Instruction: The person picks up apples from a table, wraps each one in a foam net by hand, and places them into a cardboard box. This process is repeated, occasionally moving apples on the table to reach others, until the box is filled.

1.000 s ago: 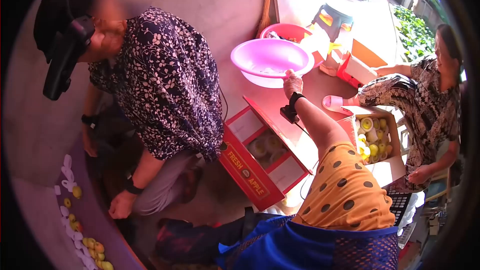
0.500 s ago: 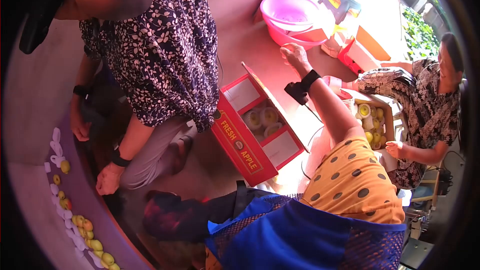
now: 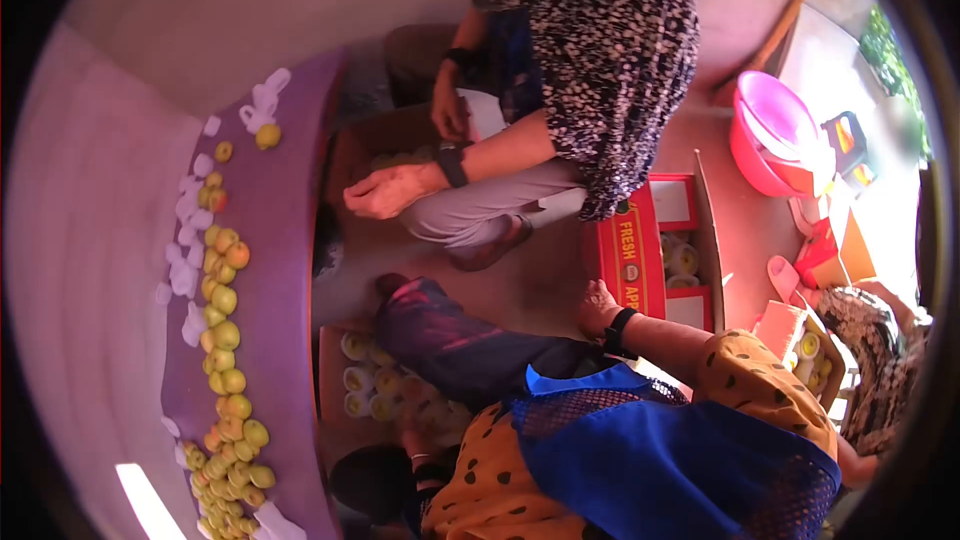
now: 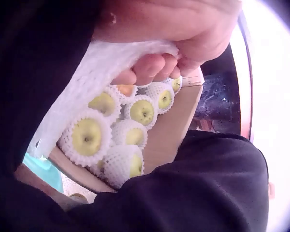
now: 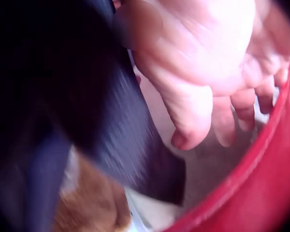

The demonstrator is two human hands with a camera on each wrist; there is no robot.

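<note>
My left hand (image 3: 415, 435) is low beside a box of apples in white foam nets (image 3: 385, 380). In the left wrist view its curled fingers (image 4: 150, 67) grip white foam material (image 4: 82, 82) above the netted apples (image 4: 87, 137). My right hand (image 3: 598, 310) is at the near edge of the red apple box (image 3: 628, 250), holding nothing. Seen by the right wrist camera, that hand (image 5: 203, 63) has relaxed, slightly bent fingers beside a red edge (image 5: 251, 164); whether it touches it, I cannot tell.
Loose apples (image 3: 225, 335) and white foam nets (image 3: 185, 270) line a purple surface (image 3: 285, 240). A person in a patterned top (image 3: 610, 60) sits ahead, another (image 3: 880, 360) at the right. Pink basins (image 3: 775, 125) stand at the upper right.
The head view has swung toward the purple surface. My right hand has let go of the pink basin, which sits in the red one, and has come back to the red apple box.
</note>
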